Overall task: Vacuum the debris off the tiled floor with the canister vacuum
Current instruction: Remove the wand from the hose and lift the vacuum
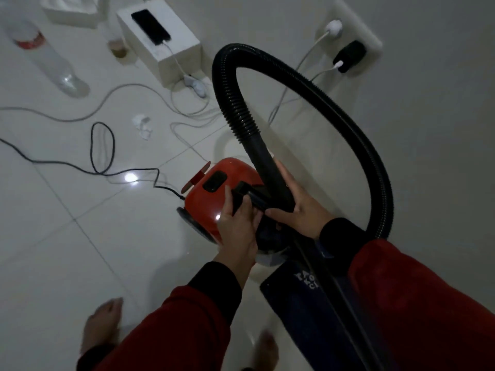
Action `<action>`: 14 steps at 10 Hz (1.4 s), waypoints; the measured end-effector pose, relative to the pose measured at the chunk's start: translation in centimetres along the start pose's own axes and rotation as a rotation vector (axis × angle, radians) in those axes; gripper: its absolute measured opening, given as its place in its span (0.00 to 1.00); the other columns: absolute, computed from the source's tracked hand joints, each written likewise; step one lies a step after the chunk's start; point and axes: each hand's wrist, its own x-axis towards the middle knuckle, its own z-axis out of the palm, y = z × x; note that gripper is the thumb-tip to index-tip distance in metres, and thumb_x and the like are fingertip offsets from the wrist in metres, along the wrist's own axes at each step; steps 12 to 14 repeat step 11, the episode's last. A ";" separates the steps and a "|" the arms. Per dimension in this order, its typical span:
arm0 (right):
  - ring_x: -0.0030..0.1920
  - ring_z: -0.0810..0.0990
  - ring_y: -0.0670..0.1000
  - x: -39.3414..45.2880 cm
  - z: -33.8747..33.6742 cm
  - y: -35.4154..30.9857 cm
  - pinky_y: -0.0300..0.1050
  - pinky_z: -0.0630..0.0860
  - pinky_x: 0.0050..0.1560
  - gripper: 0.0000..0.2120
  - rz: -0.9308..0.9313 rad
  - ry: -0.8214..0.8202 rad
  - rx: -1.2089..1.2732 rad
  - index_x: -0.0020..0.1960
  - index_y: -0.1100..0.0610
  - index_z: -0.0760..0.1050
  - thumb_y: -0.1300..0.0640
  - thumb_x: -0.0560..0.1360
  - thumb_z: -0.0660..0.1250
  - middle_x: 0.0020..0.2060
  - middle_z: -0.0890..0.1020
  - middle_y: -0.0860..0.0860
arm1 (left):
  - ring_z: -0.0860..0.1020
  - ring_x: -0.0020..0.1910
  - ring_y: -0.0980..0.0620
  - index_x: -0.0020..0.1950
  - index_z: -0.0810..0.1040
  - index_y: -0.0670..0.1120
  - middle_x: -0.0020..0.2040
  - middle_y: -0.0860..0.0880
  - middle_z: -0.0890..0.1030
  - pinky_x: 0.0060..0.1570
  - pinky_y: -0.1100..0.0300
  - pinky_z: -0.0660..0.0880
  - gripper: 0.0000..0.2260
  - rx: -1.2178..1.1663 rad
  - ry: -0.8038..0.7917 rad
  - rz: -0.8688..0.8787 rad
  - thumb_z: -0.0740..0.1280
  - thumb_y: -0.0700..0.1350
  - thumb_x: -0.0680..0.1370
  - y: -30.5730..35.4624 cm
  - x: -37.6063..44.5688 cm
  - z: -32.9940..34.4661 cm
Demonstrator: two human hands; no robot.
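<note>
Red canister vacuum (214, 194), one; two hands grip hose (267, 167).

white box (171, 46) with phone (150, 27) (charging), clear bottle (51, 60), white cables (80, 113)

We stand barefoot on a glossy white tiled floor (80, 250) with grey grout lines. On it sits the red canister vacuum (214, 194), its black power cord (101, 156) looping away to the left. A crumpled bit of white paper (142, 126) lies near white cables (107, 103). Further back stand a white box (171, 49) carrying a dark phone (150, 26), a clear plastic bottle (51, 60) on its side, and a second white box (69, 10).
</note>
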 end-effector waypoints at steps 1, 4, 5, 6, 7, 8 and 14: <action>0.63 0.75 0.44 0.5 -1.0 5.9 0.45 0.80 0.55 0.45 -0.014 -0.058 -0.052 0.71 0.28 0.45 0.63 0.75 0.70 0.74 0.61 0.40 | 0.82 0.42 0.58 0.77 0.58 0.53 0.48 0.53 0.82 0.46 0.63 0.79 0.26 -0.025 0.037 0.029 0.60 0.37 0.81 -5.3 1.9 -0.5; 0.69 0.68 0.41 0.6 -2.2 21.4 0.44 0.70 0.68 0.43 0.036 -0.169 -0.114 0.71 0.32 0.43 0.61 0.76 0.69 0.73 0.58 0.35 | 0.80 0.53 0.53 0.77 0.57 0.54 0.52 0.49 0.80 0.60 0.54 0.74 0.27 -0.090 0.082 -0.009 0.60 0.37 0.81 -20.1 8.3 -4.3; 0.69 0.64 0.37 0.3 -2.4 25.9 0.37 0.64 0.70 0.42 0.057 -0.152 -0.127 0.70 0.32 0.43 0.60 0.76 0.68 0.73 0.59 0.37 | 0.80 0.52 0.52 0.77 0.57 0.53 0.50 0.50 0.81 0.58 0.55 0.76 0.27 -0.107 0.085 -0.042 0.60 0.36 0.80 -24.0 10.2 -5.2; 0.69 0.64 0.33 -0.3 -2.6 29.5 0.28 0.62 0.69 0.42 0.080 -0.117 -0.121 0.73 0.37 0.43 0.61 0.76 0.69 0.75 0.60 0.42 | 0.80 0.52 0.53 0.77 0.57 0.53 0.50 0.50 0.82 0.55 0.58 0.77 0.27 -0.083 0.066 -0.069 0.60 0.36 0.81 -27.4 11.5 -5.9; 0.63 0.62 0.22 -1.0 -3.2 31.7 0.20 0.61 0.62 0.43 0.034 -0.044 -0.145 0.74 0.42 0.43 0.63 0.75 0.69 0.72 0.61 0.42 | 0.80 0.50 0.55 0.76 0.57 0.55 0.48 0.52 0.82 0.56 0.59 0.75 0.27 -0.057 0.023 -0.057 0.60 0.37 0.81 -29.2 12.1 -5.7; 0.66 0.70 0.35 -1.2 -3.7 32.2 0.31 0.68 0.66 0.42 0.050 -0.046 -0.135 0.76 0.44 0.46 0.62 0.75 0.70 0.73 0.65 0.46 | 0.81 0.46 0.58 0.76 0.58 0.54 0.42 0.56 0.84 0.53 0.62 0.76 0.27 -0.036 0.024 -0.039 0.60 0.37 0.81 -29.8 12.4 -5.4; 0.61 0.72 0.41 -3.0 -2.1 30.7 0.28 0.66 0.56 0.47 0.188 0.146 -0.164 0.78 0.45 0.48 0.56 0.71 0.75 0.61 0.72 0.43 | 0.78 0.58 0.49 0.78 0.52 0.55 0.60 0.46 0.78 0.59 0.57 0.74 0.28 0.281 -0.040 -0.118 0.59 0.39 0.82 -27.2 9.7 -6.8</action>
